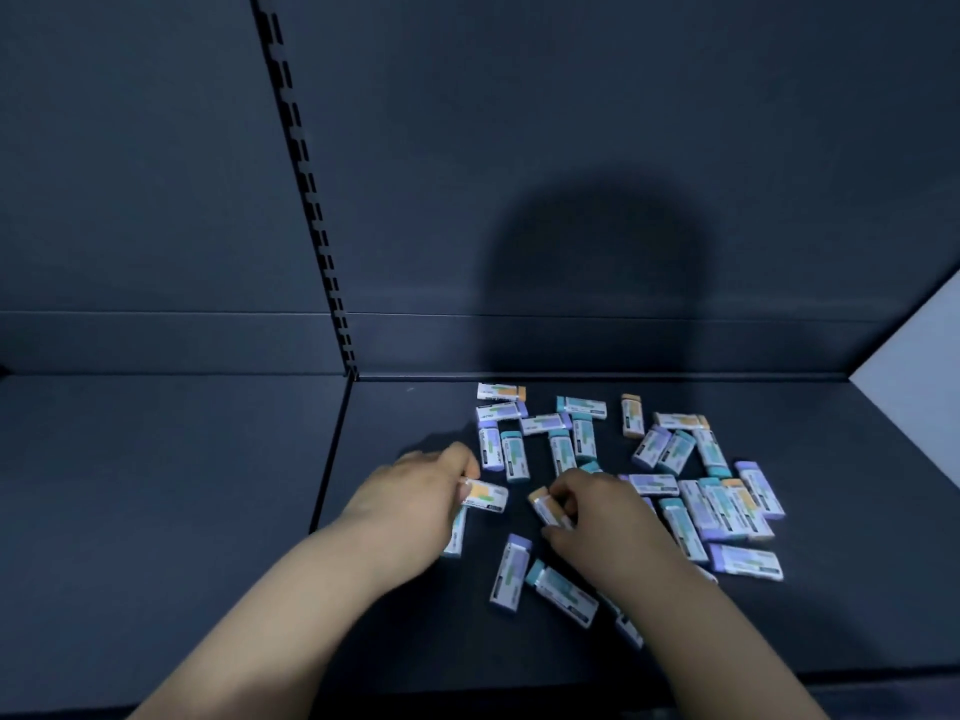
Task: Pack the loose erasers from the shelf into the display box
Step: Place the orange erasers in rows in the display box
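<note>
A dark shelf [208,511] is seen from above, with both bare forearms reaching in from the near edge. The left hand [415,493] is curled shut around an orange-ended eraser [485,495], which is pinched at its end between thumb and fingertips; a second eraser [457,532] is seen just beneath this hand, though whether it is also held cannot be told. The right hand [597,506] is closed on another orange-tipped eraser [545,506], gripped between thumb and fingers, with its free end pointed toward the left hand. The loose erasers [701,491] are scattered on the shelf beyond and to the right of the hands, some overlapping in a cluster beside the right hand. Two more, a purple-ended eraser [511,571] and a teal-ended eraser [563,592], are lying between the forearms, nearer than the hands. A slotted upright [306,184] is fixed in the back wall, beyond the left hand. The display box is not visible.
</note>
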Tool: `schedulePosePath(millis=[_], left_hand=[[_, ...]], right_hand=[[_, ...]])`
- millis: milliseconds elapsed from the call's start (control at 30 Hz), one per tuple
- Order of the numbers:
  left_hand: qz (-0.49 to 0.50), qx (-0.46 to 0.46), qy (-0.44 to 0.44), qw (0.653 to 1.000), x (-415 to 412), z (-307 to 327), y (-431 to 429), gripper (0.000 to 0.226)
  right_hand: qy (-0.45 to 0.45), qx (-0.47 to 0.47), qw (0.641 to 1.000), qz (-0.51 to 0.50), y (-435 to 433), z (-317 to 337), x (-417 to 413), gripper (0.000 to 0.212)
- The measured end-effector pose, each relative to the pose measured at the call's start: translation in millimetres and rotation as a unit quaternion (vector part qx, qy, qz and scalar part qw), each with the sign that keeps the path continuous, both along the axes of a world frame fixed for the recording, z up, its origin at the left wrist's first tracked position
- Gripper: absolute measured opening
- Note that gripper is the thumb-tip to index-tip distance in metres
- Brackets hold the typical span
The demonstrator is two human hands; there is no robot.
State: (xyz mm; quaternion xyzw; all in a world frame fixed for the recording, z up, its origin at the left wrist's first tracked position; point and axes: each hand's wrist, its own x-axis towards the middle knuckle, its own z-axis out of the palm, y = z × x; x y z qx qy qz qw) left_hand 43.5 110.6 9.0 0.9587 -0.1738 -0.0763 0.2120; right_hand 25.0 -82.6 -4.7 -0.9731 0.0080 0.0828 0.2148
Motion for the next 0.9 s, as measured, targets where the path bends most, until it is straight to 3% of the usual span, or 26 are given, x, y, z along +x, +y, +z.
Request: schedulePosePath(millis=[133,300,467,900], left_hand=[[-0.048,0.054,-0.012,0.997,13.9,-6.9,-25.0,0.043],[-0.025,0.108,-0.042,0.993,16.7,-5.3,-25.2,0.040],[-0.045,0.173,0.002,0.984,10.4,-1.4,-14.6,0.065],[-0.033,0.142,0.059,0.988,15.3,-13.8,-18.6,0.079]], right_hand=[[0.006,0.022,1.000,-0.015,-4.6,0.5,-6.5,0.033],[-0.008,0.050,0.999,-0.004,-17.4,4.0,-13.3,0.027],[0.016,0.020,0.996,0.081,-29.0,9.5,-6.9,0.054],[0.034,-0.041,0.987,0.150,-27.1,3.9,10.7,0.076]])
